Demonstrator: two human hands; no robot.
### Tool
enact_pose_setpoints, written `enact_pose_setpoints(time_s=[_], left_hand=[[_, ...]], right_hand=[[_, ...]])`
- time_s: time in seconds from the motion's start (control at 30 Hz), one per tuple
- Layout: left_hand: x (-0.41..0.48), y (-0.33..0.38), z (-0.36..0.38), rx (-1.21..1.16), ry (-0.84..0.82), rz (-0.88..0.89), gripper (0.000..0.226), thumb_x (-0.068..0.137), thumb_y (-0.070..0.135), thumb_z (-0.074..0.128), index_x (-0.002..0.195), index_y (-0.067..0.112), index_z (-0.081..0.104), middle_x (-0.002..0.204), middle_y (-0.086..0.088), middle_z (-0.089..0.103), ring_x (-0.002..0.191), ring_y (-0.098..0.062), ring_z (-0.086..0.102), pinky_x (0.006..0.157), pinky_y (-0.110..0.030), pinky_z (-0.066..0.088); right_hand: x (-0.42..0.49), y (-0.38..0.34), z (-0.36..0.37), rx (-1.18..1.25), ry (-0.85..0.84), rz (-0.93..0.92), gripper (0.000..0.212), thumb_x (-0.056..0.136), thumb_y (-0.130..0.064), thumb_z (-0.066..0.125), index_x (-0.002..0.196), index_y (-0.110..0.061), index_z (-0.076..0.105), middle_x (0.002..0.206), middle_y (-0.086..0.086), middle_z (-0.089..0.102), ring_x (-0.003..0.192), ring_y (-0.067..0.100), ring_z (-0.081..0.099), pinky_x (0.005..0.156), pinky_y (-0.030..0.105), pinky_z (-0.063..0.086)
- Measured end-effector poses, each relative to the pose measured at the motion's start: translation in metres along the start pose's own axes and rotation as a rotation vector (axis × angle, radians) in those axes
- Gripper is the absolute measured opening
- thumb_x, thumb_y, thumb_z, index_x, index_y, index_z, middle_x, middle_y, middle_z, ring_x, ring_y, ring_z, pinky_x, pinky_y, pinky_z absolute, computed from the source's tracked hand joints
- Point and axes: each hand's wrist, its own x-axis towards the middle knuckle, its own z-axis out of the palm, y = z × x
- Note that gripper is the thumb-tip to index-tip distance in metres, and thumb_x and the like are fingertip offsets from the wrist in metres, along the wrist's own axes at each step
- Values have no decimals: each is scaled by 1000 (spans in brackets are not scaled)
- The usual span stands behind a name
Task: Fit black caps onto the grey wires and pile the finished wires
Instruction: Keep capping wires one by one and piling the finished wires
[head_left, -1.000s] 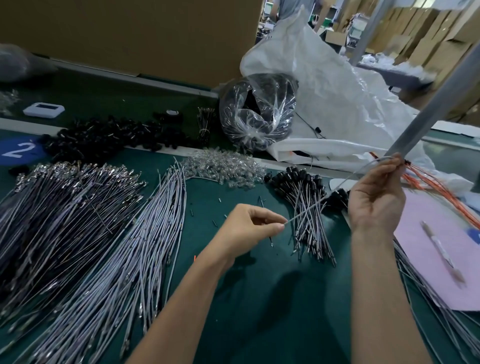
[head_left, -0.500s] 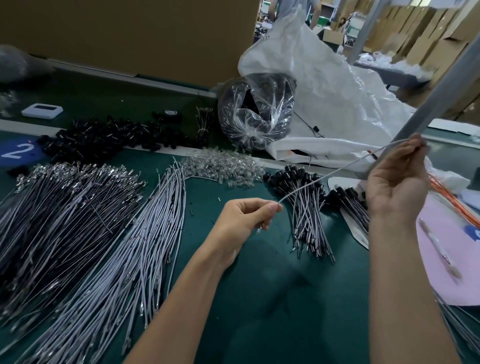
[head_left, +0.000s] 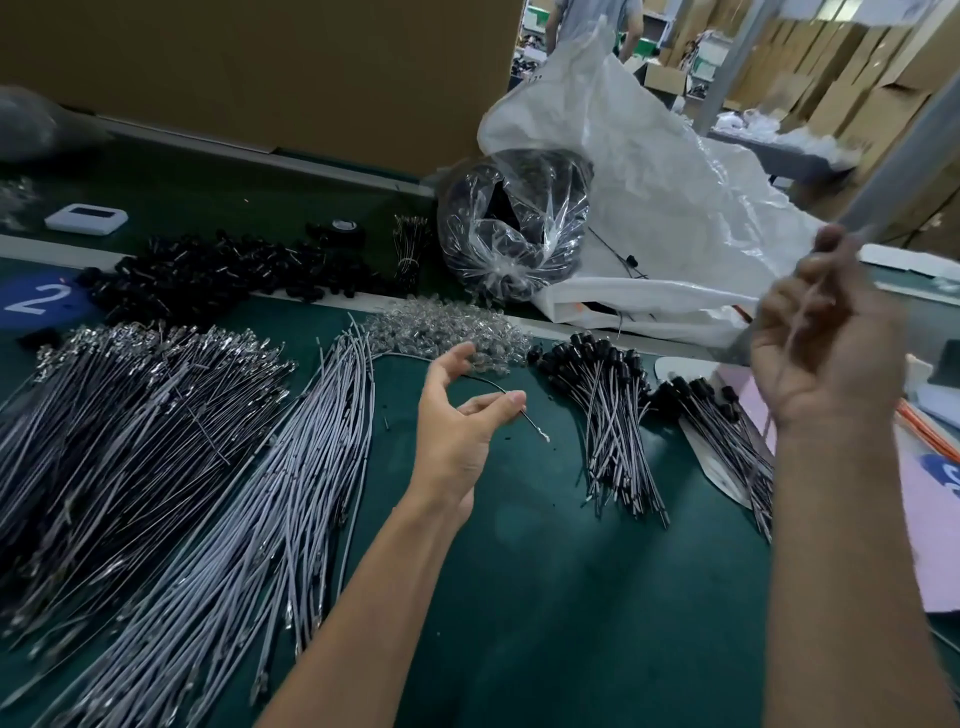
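Left hand (head_left: 460, 410) spread over a stray grey wire (head_left: 535, 427) right of the pile (head_left: 291, 467). Right hand (head_left: 826, 353) raised, far right, blurred: grip unclear. Wire judged light, springy; pinch just behind its metal tip.

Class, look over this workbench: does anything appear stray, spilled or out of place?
One wire curves out alone by the left hand, apart from the grey wire pile. Small black bits lie scattered on the green mat.
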Motion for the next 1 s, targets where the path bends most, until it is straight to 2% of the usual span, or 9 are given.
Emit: enact_pose_setpoints(time_s=[0.07,0.17,0.3,0.37,0.5,0.6,0.77,0.9,1.0], left_hand=[[0,-1,0,22,26,11,75,80,-3,76,135,30,38,137,5,39,81,-10,71,72,-8,51],[-1,-2,3,-15,-32,4,79,81,-10,71,135,29,28,135,2,46,88,-14,74,73,-13,54],[-1,-3,8,-28,-154,-28,45,78,-16,69,117,5,58,106,-10,74,87,-17,74,70,-18,55],[-2,-7,9,15,-200,-4,33,77,-15,71,103,5,68,93,-5,77,85,-14,74,72,-19,55],[-1,-14,10,184,-188,54,35,77,-15,70,92,16,73,85,3,77,80,-8,73,70,-18,55],[0,-18,11,208,-187,55,32,80,-14,69,94,14,74,84,0,76,75,-8,71,69,-21,55],[-1,-21,13,183,-167,39,15,91,3,65,97,7,77,86,-10,77,78,-20,73,71,-36,60],[-2,-21,12,130,-138,-2,22,93,4,63,85,18,78,82,-8,77,74,-18,73,66,-28,57],[0,-22,13,148,-113,2,18,93,4,63,88,13,77,81,-9,76,73,-19,73,65,-29,58]], right_hand=[[-2,11,11,-43,-3,117,13,96,-19,57,89,-14,66,59,-8,61,47,1,47,48,13,38],[-16,43,25,-560,-169,154,18,96,-18,58,83,-19,72,59,-7,64,49,3,50,47,13,40],[-39,87,39,-921,-252,82,13,90,-21,68,80,-23,77,65,-6,71,61,10,66,58,24,54],[-43,103,45,-918,-181,53,12,88,-22,70,79,-21,78,66,-5,72,65,16,68,64,30,56],[-46,115,52,-801,-103,83,12,87,-20,71,79,-18,79,67,-3,73,70,17,68,75,43,58],[-51,119,53,-701,-130,126,22,89,-21,69,69,-20,77,65,0,72,61,9,61,65,37,53],[-60,125,52,-559,-147,183,20,94,-20,64,78,-18,76,64,1,70,59,10,62,60,30,50],[-64,132,53,-568,-181,174,18,93,-21,65,81,-15,76,64,-1,69,59,11,63,60,31,50],[-64,133,51,-546,-169,170,15,93,-21,66,83,-15,76,67,2,71,60,14,66,59,30,52]])
